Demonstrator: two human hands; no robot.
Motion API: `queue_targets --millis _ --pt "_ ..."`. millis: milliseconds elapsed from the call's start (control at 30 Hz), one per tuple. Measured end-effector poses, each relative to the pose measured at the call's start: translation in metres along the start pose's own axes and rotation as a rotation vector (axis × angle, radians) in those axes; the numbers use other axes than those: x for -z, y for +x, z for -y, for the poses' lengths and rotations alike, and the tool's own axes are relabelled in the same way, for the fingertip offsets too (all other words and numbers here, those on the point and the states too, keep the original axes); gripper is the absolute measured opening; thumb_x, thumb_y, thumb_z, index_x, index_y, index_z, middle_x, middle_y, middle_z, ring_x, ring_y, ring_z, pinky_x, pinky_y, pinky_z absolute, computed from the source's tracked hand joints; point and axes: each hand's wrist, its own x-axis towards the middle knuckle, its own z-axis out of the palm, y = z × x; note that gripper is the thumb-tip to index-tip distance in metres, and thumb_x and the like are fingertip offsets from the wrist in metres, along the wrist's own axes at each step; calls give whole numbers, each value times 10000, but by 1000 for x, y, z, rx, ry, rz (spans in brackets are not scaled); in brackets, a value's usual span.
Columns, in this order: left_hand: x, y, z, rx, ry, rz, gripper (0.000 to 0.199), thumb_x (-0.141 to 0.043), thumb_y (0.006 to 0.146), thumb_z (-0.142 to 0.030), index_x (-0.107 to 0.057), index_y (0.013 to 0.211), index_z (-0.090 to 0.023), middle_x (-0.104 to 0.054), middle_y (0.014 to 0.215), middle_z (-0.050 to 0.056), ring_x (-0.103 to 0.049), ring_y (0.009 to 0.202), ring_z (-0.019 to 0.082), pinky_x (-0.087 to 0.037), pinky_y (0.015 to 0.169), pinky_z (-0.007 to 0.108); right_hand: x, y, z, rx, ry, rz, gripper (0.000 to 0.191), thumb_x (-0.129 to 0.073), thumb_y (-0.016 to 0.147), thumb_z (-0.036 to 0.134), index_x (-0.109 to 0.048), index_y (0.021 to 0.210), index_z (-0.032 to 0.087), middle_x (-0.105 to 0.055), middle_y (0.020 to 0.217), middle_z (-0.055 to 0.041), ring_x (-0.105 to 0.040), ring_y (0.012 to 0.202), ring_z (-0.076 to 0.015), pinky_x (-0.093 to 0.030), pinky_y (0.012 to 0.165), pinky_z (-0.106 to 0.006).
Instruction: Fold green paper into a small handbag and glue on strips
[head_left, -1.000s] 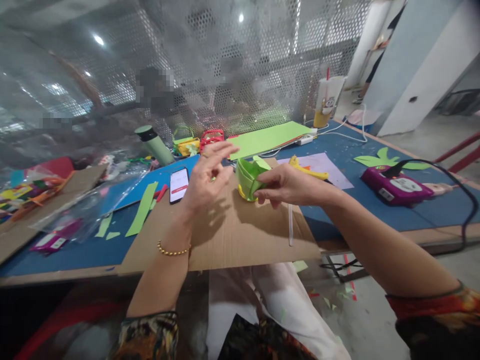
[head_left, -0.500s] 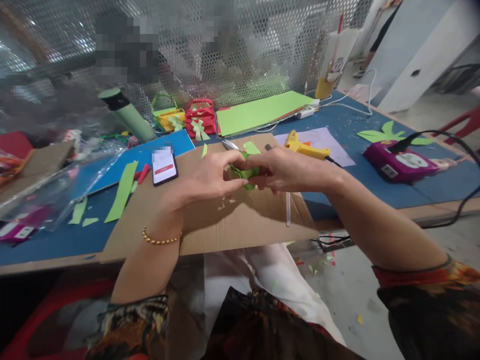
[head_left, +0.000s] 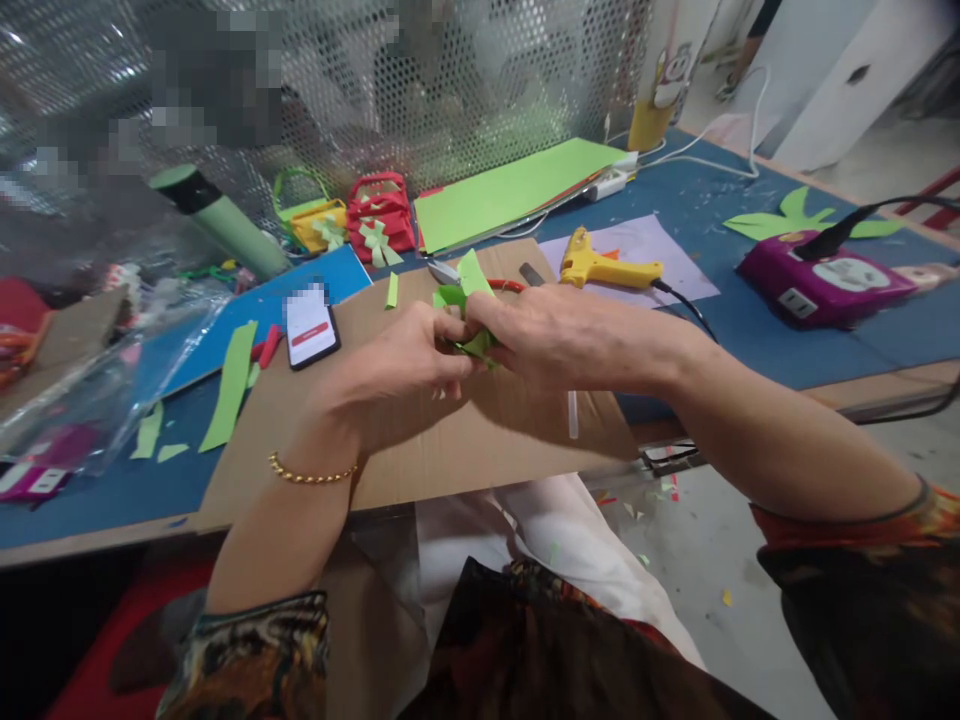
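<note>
Both hands meet over a brown cardboard sheet (head_left: 450,440). My left hand (head_left: 401,355) pinches a small folded green paper piece (head_left: 478,345) from the left. From the right, my right hand (head_left: 570,330) grips the same piece, its fingers hiding most of it. Just behind them lie scissors (head_left: 444,271) with red handles and a light green paper strip (head_left: 474,272). A yellow glue gun (head_left: 607,265) rests on a lilac sheet (head_left: 675,270) to the right. A clear glue stick (head_left: 574,415) lies below my right hand.
A phone (head_left: 311,325) sits at the left edge of the cardboard, near green paper scraps (head_left: 229,385). Red (head_left: 381,215) and yellow (head_left: 319,222) paper bags, a green bottle (head_left: 217,220) and green sheets (head_left: 517,190) line the back. A purple power socket (head_left: 825,280) stands right.
The view has shifted slightly. My hands have turned the green paper piece and closed in around it, so less of it shows; the scissors' red handle now shows behind them.
</note>
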Motion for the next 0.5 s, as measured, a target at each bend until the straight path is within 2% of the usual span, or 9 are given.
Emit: queue_targets --millis 133,233,333,433,500 --pt "-3 1 1 14 -71 -16 164 -688 660 -24 -752 616 -168 -657 543 18 -589 464 135 -399 436 214 2 -4 -1 8 29 -53 216 -572 982 144 -597 1197 139 -714 849 -77 -626 764 -197 -333 661 -305" --pt "-2 1 0 21 -92 -30 142 -733 668 -27 -761 631 -160 -632 523 14 -552 431 122 -379 417 218 13 -5 -2 -10 78 -102 282 -629 966 185 -630 1248 183 -685 784 -21 -609 714 -168 -323 643 -292" --pt "2 -1 0 6 -101 -119 143 -770 730 -124 -733 598 -163 -624 509 25 -535 413 117 -385 412 226 27 -6 -6 -133 207 -231 314 -627 975 217 -639 1288 198 -644 717 24 -572 632 -130 -339 628 -278" --pt "5 -2 0 -35 -195 -240 166 -796 757 -242 -732 628 -159 -656 541 39 -548 423 118 -406 409 226 31 -3 -17 -263 452 -395 164 -614 997 267 -683 1126 192 -637 662 24 -562 570 -123 -371 583 -269" --pt "6 -2 1 -62 -261 -314 165 -821 726 -281 -738 660 -155 -661 547 36 -576 451 127 -406 399 215 24 2 -26 -264 585 -372 150 -635 994 304 -691 913 191 -632 623 14 -572 549 -123 -386 565 -270"
